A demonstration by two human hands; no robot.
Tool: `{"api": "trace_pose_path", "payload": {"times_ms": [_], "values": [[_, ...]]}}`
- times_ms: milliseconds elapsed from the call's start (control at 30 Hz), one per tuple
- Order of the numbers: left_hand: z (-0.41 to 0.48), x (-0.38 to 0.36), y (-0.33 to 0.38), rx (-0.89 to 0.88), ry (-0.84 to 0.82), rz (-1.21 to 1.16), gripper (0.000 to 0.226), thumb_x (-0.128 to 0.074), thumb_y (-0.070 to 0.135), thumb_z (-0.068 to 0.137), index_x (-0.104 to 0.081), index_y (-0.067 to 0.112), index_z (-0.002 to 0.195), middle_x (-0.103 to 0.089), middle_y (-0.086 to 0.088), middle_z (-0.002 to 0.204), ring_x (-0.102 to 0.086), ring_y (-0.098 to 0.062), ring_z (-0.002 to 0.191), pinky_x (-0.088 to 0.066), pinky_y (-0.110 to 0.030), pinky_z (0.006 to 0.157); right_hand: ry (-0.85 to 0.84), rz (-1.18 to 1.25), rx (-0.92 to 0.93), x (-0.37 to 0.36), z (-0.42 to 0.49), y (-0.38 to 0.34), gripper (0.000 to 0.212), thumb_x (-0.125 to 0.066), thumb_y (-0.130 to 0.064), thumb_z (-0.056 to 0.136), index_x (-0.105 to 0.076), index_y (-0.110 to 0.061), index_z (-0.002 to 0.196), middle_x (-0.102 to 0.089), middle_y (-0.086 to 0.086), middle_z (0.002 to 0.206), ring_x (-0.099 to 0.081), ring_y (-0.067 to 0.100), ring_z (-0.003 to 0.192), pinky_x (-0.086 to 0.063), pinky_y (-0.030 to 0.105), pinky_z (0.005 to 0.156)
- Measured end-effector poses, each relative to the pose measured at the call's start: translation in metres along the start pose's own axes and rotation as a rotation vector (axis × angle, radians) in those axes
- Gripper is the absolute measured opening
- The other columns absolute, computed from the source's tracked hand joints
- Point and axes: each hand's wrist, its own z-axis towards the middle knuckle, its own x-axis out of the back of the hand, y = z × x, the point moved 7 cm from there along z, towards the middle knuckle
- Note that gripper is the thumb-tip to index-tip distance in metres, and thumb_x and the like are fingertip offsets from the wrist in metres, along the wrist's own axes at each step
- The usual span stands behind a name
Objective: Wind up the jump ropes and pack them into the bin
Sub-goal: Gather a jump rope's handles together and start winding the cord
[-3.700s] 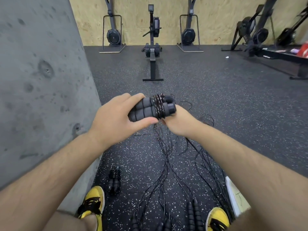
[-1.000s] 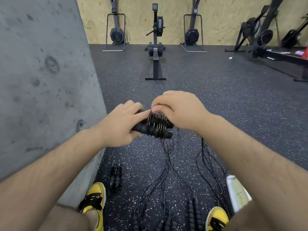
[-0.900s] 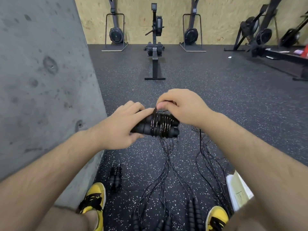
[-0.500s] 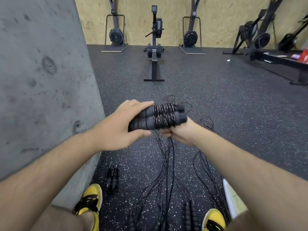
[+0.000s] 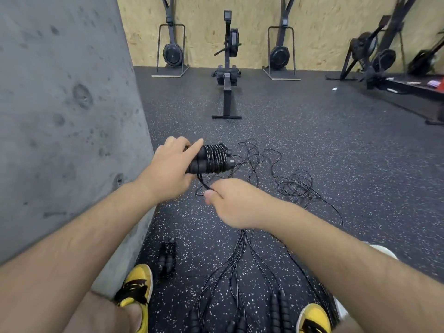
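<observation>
Holding the two black foam handles wound with thin black rope (image 5: 211, 159) in the middle of the frame, my left hand (image 5: 171, 168) curls around them. My right hand (image 5: 230, 203) just below pinches the loose rope end. If I let go, the coils could spring loose. More black ropes (image 5: 240, 260) tangle on the speckled black rubber floor (image 5: 312, 145). Grey concrete wall (image 5: 60, 116) fills the left.
</observation>
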Motion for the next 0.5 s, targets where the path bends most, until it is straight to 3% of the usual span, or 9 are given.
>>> {"api": "trace_pose_path", "payload": {"times_ms": [100,200,300,367,500], "values": [[-0.002,-0.004,-0.003,-0.012,-0.034,-0.008,0.079,-0.072,0.011,0.081,-0.041,0.010,0.154,-0.054,-0.015,0.125,-0.044,-0.037,0.108,-0.041,-0.050,0.089,0.170,-0.303,0.087,0.032,-0.014,-0.010,0.028,-0.035,-0.034,0.106,-0.052,-0.017,0.090,-0.056,-0.002,0.081,-0.052,0.020,0.073,-0.034,0.032,0.058],[-0.003,-0.003,0.007,-0.088,-0.031,-0.023,0.075,-0.069,0.013,0.079,-0.045,0.013,0.150,-0.055,-0.011,0.122,-0.043,-0.032,0.105,-0.042,-0.048,0.087,0.352,-0.511,0.149,0.059,-0.016,-0.009,0.023,-0.036,-0.036,0.105,-0.053,-0.022,0.099,-0.054,-0.004,0.083,-0.054,0.023,0.077,-0.037,0.034,0.064],[-0.007,0.000,0.024,-0.166,-0.058,-0.109,0.076,-0.075,0.021,0.079,-0.044,0.018,0.148,-0.052,-0.002,0.122,-0.038,-0.022,0.106,-0.042,-0.047,0.090,0.462,-0.519,0.209,0.080,-0.013,0.000,0.028,-0.035,-0.042,0.105,-0.059,-0.027,0.107,-0.062,-0.006,0.093,-0.061,0.022,0.087,-0.049,0.036,0.073],[-0.011,0.001,0.034,-0.208,-0.086,-0.175,0.080,-0.082,0.022,0.079,-0.043,0.020,0.148,-0.049,0.002,0.125,-0.033,-0.014,0.106,-0.040,-0.047,0.094,0.466,-0.497,0.241,0.089,-0.007,0.009,0.030,-0.036,-0.044,0.104,-0.062,-0.031,0.110,-0.063,-0.008,0.099,-0.061,0.020,0.092,-0.049,0.035,0.076],[-0.016,0.010,0.056,-0.288,-0.112,-0.276,0.074,-0.081,0.025,0.079,-0.045,0.020,0.143,-0.048,0.004,0.122,-0.038,-0.016,0.108,-0.040,-0.049,0.099,0.444,-0.386,0.266,0.097,0.005,0.032,0.027,-0.043,-0.051,0.099,-0.066,-0.038,0.103,-0.063,-0.010,0.094,-0.060,0.017,0.095,-0.049,0.036,0.080]]}}
